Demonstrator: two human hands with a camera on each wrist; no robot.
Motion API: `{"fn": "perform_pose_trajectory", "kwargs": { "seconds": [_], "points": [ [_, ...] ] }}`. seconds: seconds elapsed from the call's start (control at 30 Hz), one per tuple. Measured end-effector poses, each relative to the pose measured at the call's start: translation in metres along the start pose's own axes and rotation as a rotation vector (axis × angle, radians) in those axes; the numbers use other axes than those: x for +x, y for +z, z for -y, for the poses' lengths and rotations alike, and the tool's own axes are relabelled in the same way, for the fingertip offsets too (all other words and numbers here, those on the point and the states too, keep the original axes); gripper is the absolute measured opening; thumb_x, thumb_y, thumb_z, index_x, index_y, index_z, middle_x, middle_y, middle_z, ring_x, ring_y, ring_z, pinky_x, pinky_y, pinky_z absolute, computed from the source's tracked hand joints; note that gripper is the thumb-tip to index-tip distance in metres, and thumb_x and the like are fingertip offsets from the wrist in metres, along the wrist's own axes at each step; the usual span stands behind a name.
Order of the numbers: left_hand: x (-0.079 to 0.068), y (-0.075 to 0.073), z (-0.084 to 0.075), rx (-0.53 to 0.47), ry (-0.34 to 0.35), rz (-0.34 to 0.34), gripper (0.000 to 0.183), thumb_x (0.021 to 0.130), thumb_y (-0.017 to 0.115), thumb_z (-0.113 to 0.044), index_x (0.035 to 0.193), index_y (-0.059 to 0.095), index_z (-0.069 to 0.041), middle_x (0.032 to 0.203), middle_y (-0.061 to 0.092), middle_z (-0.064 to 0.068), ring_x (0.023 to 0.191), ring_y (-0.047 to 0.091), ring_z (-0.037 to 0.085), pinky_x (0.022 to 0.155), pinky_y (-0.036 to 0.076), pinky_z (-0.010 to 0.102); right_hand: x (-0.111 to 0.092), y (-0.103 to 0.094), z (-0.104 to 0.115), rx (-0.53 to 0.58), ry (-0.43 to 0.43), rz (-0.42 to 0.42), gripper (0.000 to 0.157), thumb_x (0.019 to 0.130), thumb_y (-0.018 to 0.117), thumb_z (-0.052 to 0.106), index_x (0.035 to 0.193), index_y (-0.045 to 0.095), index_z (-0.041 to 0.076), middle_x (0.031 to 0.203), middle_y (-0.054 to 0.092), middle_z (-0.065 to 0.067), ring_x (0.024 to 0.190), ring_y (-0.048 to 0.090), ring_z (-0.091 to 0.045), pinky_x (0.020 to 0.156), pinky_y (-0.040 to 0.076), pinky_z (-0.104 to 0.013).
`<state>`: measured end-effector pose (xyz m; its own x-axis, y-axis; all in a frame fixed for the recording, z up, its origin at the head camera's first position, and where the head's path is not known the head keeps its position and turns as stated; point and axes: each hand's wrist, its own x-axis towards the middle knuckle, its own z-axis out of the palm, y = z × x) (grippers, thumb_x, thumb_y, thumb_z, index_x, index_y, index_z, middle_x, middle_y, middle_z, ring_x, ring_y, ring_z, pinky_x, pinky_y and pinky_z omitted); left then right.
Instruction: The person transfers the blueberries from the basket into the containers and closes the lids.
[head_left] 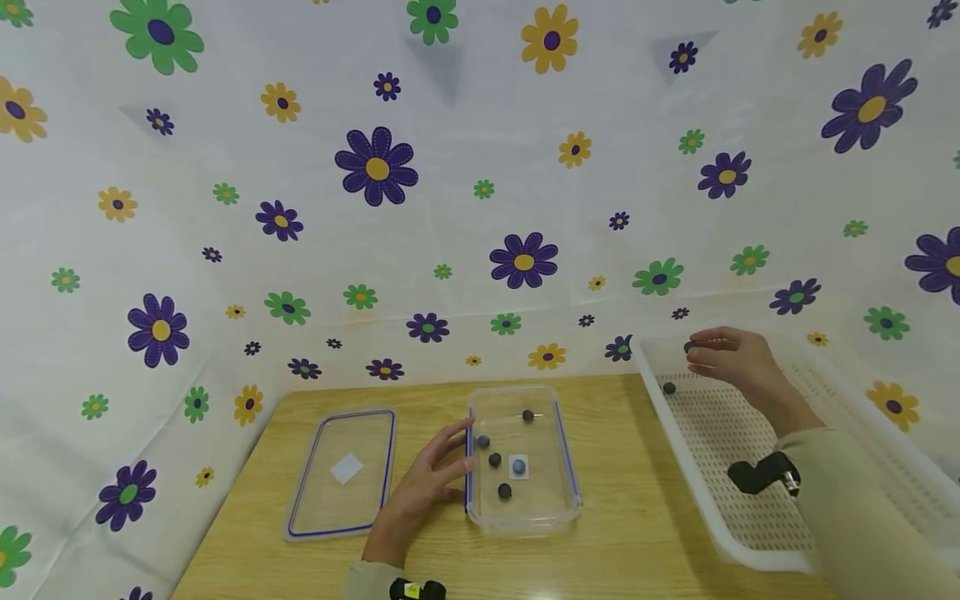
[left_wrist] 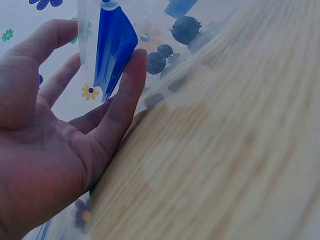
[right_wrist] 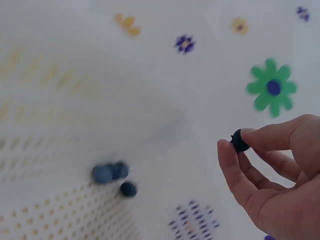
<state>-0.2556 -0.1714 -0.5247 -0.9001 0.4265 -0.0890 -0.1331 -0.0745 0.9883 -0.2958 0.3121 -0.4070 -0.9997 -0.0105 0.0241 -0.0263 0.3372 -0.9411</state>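
Observation:
Between thumb and fingertips, my right hand (head_left: pixel 738 362) pinches a dark blueberry (right_wrist: pixel 241 141) above the far left part of a white perforated basket (head_left: pixel 720 521). Further blueberries (right_wrist: pixel 103 173) lie in the basket, against its wall in the right wrist view. At the left side of a clear plastic container (head_left: pixel 525 525), my left hand (head_left: pixel 429 475) rests with spread fingers, its fingertips at the rim and beside a blue latch (left_wrist: pixel 114 50). Inside that container several blueberries (head_left: pixel 505 492) lie scattered, one of them over a small white square (head_left: pixel 513 475).
Left of the container, a clear lid (head_left: pixel 315 504) with a blue seal lies flat on the wooden table (head_left: pixel 615 483); a white square (head_left: pixel 347 468) shows on it. A white flower-print sheet (head_left: pixel 450 233) hangs behind the table and along its sides.

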Motion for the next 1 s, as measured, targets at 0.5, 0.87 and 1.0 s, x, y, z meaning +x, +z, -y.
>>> {"fn": "perform_pose_trajectory", "kwargs": {
  "seconds": [0.5,0.87,1.0],
  "points": [
    [0.004,0.004,0.0,-0.008,-0.002,0.016,0.065,0.103,0.065,-0.015,0.16,0.037,-0.025,0.165,0.029,0.015,0.125,0.059,0.037,0.083,0.059,0.047,-0.065,0.025,0.052,0.26,-0.225,-0.137,0.033,0.1,0.069,0.013,0.131,0.061,0.009,0.115,0.066,-0.001,0.097,0.073,-0.006,0.086,0.053,-0.015],
    [0.002,0.002,0.0,-0.048,-0.002,0.056,0.068,0.103,0.064,-0.013,0.162,0.031,-0.023,0.166,0.026,0.014,0.131,0.054,0.039,0.087,0.058,0.052,-0.101,0.077,0.065,0.43,-0.354,-0.151,0.032,0.098,0.067,-0.001,0.129,0.061,-0.005,0.119,0.067,-0.007,0.1,0.072,-0.015,0.091,0.056,-0.026],
    [0.0,-0.001,-0.001,-0.034,0.001,0.047,0.068,0.104,0.062,-0.012,0.163,0.03,-0.023,0.167,0.024,0.015,0.132,0.053,0.039,0.088,0.058,0.053,-0.099,0.098,0.073,0.457,-0.394,-0.139,0.032,0.098,0.065,-0.005,0.128,0.059,-0.01,0.121,0.064,-0.01,0.102,0.071,-0.017,0.092,0.056,-0.031]
  ]
}}
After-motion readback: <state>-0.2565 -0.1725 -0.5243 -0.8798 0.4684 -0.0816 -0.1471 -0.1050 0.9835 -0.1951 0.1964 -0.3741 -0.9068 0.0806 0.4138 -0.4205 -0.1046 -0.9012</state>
